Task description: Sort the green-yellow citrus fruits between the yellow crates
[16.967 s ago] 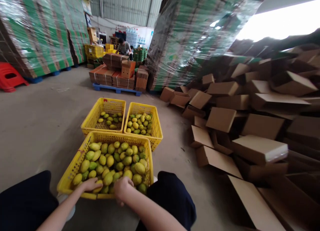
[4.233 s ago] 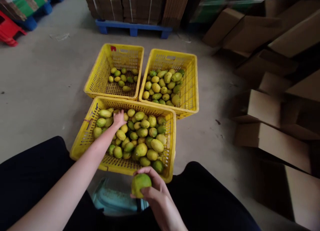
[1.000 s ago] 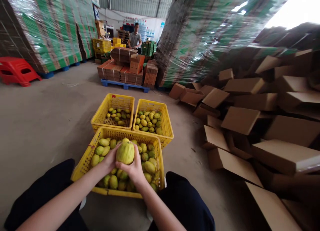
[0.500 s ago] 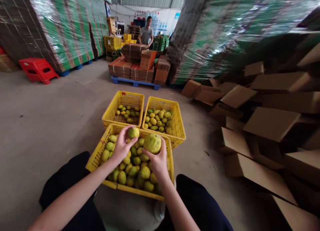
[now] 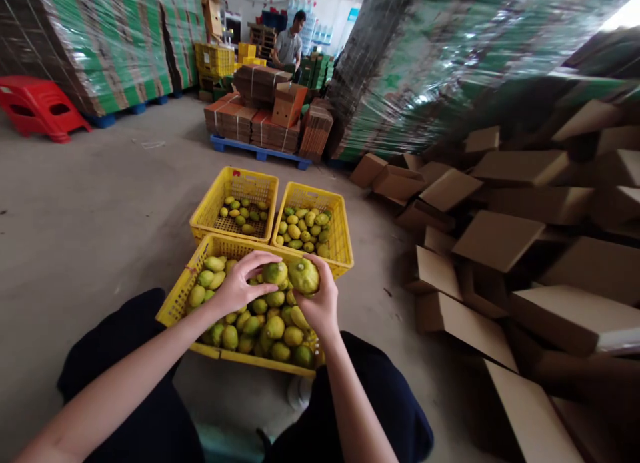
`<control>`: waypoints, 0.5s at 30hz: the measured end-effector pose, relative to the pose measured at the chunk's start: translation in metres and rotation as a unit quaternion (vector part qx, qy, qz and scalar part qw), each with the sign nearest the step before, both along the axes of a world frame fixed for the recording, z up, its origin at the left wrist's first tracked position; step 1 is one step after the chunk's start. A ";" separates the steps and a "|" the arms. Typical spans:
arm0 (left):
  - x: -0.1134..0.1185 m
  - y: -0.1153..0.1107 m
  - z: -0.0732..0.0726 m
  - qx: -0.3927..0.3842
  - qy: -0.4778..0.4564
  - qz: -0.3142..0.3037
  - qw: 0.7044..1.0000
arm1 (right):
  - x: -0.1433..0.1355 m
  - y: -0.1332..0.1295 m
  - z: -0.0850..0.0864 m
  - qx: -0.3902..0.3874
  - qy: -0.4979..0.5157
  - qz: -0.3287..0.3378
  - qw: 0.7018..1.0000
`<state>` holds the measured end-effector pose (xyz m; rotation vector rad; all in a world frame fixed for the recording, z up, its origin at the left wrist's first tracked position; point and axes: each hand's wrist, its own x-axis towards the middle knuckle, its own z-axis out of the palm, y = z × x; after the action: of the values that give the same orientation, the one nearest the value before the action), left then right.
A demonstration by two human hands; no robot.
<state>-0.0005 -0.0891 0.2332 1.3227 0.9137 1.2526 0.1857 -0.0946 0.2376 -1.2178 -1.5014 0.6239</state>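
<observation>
A: How are the hands held?

B: Both forearms reach forward from the near side. The left hand (image 5: 243,286) has its fingers over the top of the smaller fruit (image 5: 275,273) and its thumb below, pointing right. The right hand (image 5: 323,299) cups the larger fruit (image 5: 304,277) from the right, fingers up its far side.

A: Where are those two fruits?

B: Side by side over the far part of the near crate (image 5: 255,361); I can't tell whether they touch.

A: What's hard to see?

B: The hands cover part of the crate's far rim and some of the loose yellow-green fruit inside. The right fingertips are mostly hidden behind the larger fruit, and both upper arms are cut off.

A: Which way do the fruits point?

B: The larger one turns a puckered end up toward the camera, its long axis roughly along the view. The smaller one's axis is unclear.

A: And beyond?

B: A far-left crate (image 5: 210,213) and a fuller far-right crate (image 5: 341,226), then flattened cartons on a blue pallet (image 5: 260,153), partly hiding a person (image 5: 289,48). Loose boxes (image 5: 500,239) heap up on the right; a red stool (image 5: 43,109) stands far left.
</observation>
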 end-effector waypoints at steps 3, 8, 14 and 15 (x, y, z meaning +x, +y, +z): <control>-0.001 -0.001 -0.004 0.045 0.049 -0.002 0.998 | 0.001 0.000 -0.005 -0.016 0.001 -0.008 1.000; 0.001 0.000 -0.006 0.053 0.058 0.002 0.997 | 0.001 0.002 -0.015 -0.065 0.056 -0.011 0.996; 0.008 -0.001 -0.015 0.054 0.076 -0.005 0.996 | 0.003 -0.001 -0.026 -0.124 0.100 -0.042 0.986; 0.010 -0.001 -0.018 0.051 0.081 -0.010 0.995 | 0.004 -0.002 -0.030 -0.145 0.106 -0.054 0.982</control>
<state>0.0092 -0.0903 0.2150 1.5281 0.9572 1.2025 0.1897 -0.0969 0.2075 -1.3948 -1.1866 0.8918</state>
